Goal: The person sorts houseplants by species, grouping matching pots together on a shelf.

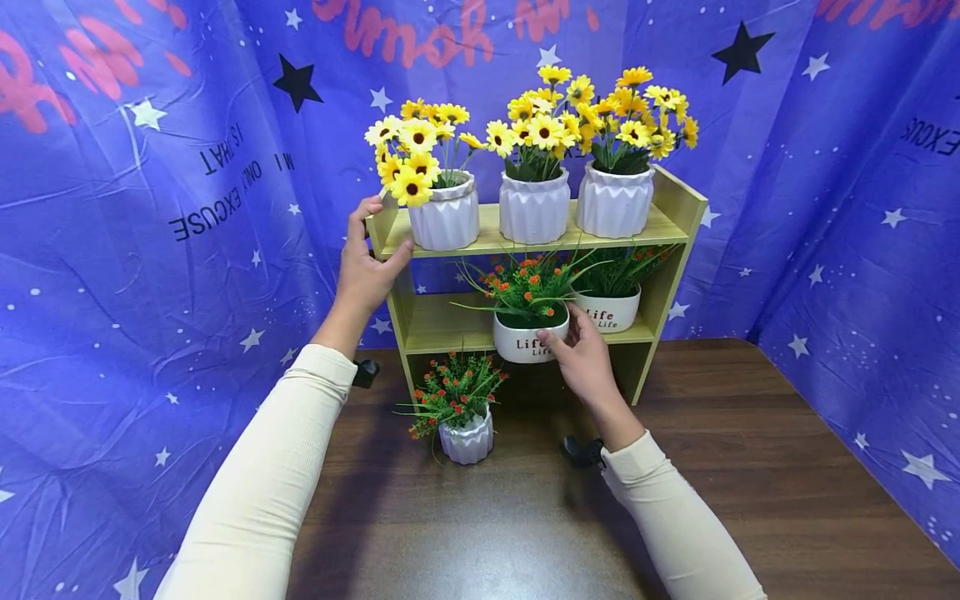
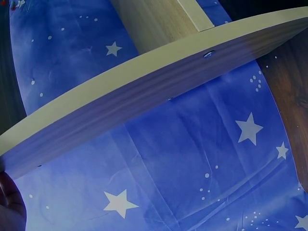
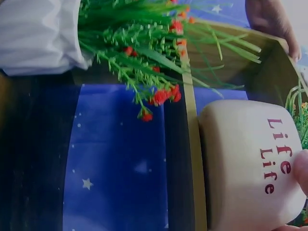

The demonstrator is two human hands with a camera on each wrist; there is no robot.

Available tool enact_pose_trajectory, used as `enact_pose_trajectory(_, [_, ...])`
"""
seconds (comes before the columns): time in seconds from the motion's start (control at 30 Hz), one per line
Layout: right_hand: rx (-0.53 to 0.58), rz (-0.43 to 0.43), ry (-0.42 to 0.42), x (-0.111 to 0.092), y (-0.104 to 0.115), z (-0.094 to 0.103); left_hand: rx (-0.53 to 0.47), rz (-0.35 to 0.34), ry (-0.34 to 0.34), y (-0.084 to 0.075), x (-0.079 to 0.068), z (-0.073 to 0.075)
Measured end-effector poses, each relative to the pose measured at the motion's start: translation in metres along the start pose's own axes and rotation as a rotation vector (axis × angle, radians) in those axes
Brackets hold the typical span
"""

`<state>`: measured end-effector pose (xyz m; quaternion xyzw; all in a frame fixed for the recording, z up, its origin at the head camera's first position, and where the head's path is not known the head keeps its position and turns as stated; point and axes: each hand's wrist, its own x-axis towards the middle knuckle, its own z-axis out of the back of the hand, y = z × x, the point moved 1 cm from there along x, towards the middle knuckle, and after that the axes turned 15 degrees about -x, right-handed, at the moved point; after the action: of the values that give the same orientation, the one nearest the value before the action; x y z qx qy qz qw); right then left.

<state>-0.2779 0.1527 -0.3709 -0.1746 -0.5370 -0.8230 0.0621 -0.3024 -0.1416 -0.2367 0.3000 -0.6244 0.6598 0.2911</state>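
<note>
My right hand (image 1: 587, 360) grips a white oval flowerpot (image 1: 517, 346) printed "Life Life", with orange-red flowers and long green leaves. Its thumb lies on the pot's front in the head view. The pot is at the front edge of the middle shelf; in the right wrist view its base (image 3: 226, 163) lies right beside the board's edge. With thumb and fingers on either side, my left hand (image 1: 367, 271) holds the upper left side panel of the wooden shelf rack (image 1: 438, 325). That panel (image 2: 125, 86) crosses the left wrist view, the hand at its lower left end.
Three white fluted pots of yellow flowers (image 1: 534, 208) stand on the top shelf. A second "Life" pot (image 1: 611, 312) sits at the middle shelf's right. One fluted pot with red flowers (image 1: 468, 437) stands on the brown table (image 1: 465, 533) before the rack. Blue star-printed cloth (image 1: 135, 300) hangs around.
</note>
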Motion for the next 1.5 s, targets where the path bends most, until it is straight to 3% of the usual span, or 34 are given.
enact_pose_trajectory(0.07, [-0.053,0.006,-0.012,0.002,0.002,0.000,-0.003,-0.012,0.001,0.001,0.000,0.000])
enact_pose_trajectory(0.3, [-0.195,0.028,-0.014,0.014,0.005,-0.001,0.017,0.003,-0.006,0.041,0.010,0.010])
enact_pose_trajectory(0.43, [-0.198,0.041,0.020,0.021,0.006,-0.003,0.017,0.016,-0.010,0.043,0.010,0.010])
enact_pose_trajectory(0.6, [-0.172,0.061,0.031,0.029,0.009,-0.009,0.014,0.017,-0.009,0.034,0.009,0.009])
enact_pose_trajectory(0.87, [-0.134,0.029,0.040,0.036,0.007,-0.017,0.009,0.018,0.006,-0.001,-0.002,0.001])
enact_pose_trajectory(1.17, [-0.122,0.001,0.023,0.045,0.003,-0.016,-0.008,0.010,0.015,-0.003,0.000,-0.001])
enact_pose_trajectory(1.5, [-0.184,0.019,-0.071,0.034,0.002,-0.019,-0.008,0.020,0.013,-0.002,-0.001,0.001])
